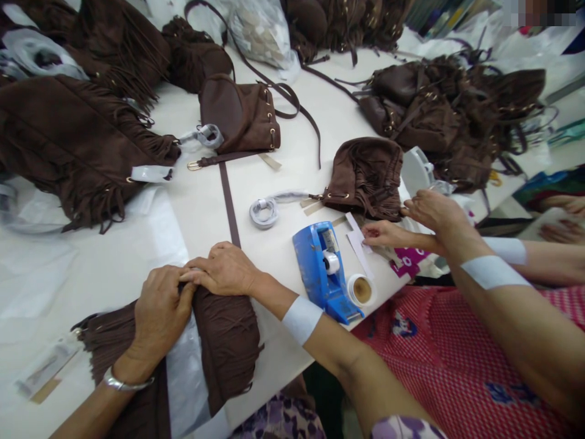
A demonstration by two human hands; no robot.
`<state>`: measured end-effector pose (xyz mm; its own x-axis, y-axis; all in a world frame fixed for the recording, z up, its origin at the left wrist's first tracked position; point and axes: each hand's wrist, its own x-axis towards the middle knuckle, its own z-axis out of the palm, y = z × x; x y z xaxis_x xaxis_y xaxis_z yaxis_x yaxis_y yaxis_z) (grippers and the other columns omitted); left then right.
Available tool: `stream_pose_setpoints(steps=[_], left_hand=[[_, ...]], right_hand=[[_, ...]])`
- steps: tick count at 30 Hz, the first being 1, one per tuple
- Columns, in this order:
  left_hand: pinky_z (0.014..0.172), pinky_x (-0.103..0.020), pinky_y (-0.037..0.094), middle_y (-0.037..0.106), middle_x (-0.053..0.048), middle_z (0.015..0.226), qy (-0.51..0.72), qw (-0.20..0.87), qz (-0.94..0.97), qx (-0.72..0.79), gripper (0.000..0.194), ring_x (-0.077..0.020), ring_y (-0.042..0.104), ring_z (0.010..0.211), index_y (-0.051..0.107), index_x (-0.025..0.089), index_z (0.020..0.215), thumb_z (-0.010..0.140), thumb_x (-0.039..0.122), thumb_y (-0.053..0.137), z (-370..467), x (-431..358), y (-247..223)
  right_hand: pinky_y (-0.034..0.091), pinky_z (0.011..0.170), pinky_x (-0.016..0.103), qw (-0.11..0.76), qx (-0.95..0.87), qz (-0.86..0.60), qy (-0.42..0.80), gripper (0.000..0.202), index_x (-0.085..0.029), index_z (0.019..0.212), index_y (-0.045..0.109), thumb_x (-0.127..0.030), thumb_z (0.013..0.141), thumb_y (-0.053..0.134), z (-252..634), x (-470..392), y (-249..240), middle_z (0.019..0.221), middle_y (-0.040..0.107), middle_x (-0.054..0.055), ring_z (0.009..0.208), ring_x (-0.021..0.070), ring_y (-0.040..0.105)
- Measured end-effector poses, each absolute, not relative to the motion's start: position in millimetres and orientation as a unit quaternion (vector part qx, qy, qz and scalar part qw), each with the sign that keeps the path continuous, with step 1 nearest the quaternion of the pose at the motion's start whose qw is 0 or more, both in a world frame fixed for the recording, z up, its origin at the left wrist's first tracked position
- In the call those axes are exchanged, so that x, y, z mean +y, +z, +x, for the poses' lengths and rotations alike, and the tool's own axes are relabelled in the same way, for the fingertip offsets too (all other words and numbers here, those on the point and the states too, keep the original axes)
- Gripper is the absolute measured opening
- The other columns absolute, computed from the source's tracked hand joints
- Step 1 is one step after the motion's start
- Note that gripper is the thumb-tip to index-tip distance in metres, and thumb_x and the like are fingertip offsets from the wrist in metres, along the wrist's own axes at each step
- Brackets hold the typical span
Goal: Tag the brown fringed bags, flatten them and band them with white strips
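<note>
A dark brown fringed bag (228, 347) lies near the table's front edge, with a strip of translucent plastic (187, 378) running across it. My left hand (162, 308), a silver bangle at its wrist, is closed on the bag's upper edge. Meeting it there, my right hand (226, 268) is closed too, its fingertips against the left thumb. What exactly is pinched between the fingertips is mostly hidden. A clear-wrapped tag (48, 366) hangs off the bag's left end. Beyond my right hand a flat brown strap (228, 204) lies on the table.
Right of my forearm stands a blue tape dispenser (320, 268) beside a tape roll (359, 289). A co-worker's hands (432, 213) work at another brown bag (365, 177). More bags (452, 116) are piled at the right, with a large fringed one (77, 134) at the left.
</note>
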<state>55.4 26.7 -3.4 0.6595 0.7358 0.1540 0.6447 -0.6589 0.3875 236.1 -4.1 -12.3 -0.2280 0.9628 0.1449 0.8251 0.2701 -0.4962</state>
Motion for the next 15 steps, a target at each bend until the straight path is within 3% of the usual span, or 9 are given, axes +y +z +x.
stream_pose_setpoints(steps=[3, 5, 9, 11, 15], left_hand=[[0.085, -0.045, 0.045, 0.06, -0.009, 0.091, 0.143, 0.149, 0.899, 0.387, 0.028, -0.0302, 0.054, 0.093, 0.051, 0.023, 0.092, 0.099, 0.045, 0.035, 55.2, 27.2, -6.1], [0.084, -0.045, 0.046, 0.06, -0.009, 0.09, 0.138, 0.146, 0.899, 0.388, 0.029, -0.03, 0.055, 0.092, 0.052, 0.023, 0.092, 0.099, 0.045, 0.035, 55.9, 28.4, -5.0], [0.084, -0.045, 0.049, 0.063, -0.01, 0.093, 0.121, 0.158, 0.904, 0.379, 0.034, -0.0298, 0.059, 0.093, 0.057, 0.019, 0.099, 0.099, 0.048, 0.039, 55.1, 26.7, 9.9], [0.094, -0.049, 0.049, 0.063, -0.013, 0.107, 0.145, 0.145, 0.909, 0.363, 0.036, -0.0311, 0.058, 0.104, 0.056, 0.016, 0.114, 0.099, 0.045, 0.039, 51.5, 17.1, 21.7], [0.112, -0.054, 0.038, 0.058, -0.015, 0.127, 0.204, 0.118, 0.918, 0.318, 0.035, -0.0305, 0.052, 0.125, 0.048, 0.018, 0.13, 0.099, 0.033, 0.045, 40.7, -21.1, 34.0]], right_hand=[[0.039, 0.099, 0.037, 0.221, -0.77, -0.578, 0.158, 0.038, -0.022, 0.111, 0.07, -0.051, 0.1, 0.048, 233.9, -0.7, -13.0, 0.078, 0.068, 0.004, 0.085, 0.02, 0.065], [0.038, 0.101, 0.037, 0.232, -0.763, -0.581, 0.163, 0.037, -0.022, 0.114, 0.068, -0.052, 0.098, 0.051, 237.4, -4.1, -7.2, 0.08, 0.068, 0.004, 0.087, 0.0191, 0.065], [0.037, 0.105, 0.034, 0.35, -0.653, -0.654, 0.153, 0.038, -0.02, 0.132, 0.054, -0.039, 0.099, 0.054, 251.0, -43.4, 24.0, 0.111, 0.068, 0.007, 0.111, 0.0181, 0.059], [0.04, 0.101, 0.032, 0.381, -0.583, -0.698, 0.164, 0.027, -0.02, 0.123, 0.056, -0.032, 0.098, 0.055, 252.4, -77.6, 39.9, 0.117, 0.065, 0.006, 0.113, 0.0173, 0.057], [0.046, 0.09, 0.031, 0.297, -0.601, -0.705, 0.23, 0.026, -0.023, 0.109, 0.058, -0.035, 0.088, 0.069, 235.1, -135.9, 49.0, 0.108, 0.063, 0.003, 0.104, 0.0193, 0.059]])
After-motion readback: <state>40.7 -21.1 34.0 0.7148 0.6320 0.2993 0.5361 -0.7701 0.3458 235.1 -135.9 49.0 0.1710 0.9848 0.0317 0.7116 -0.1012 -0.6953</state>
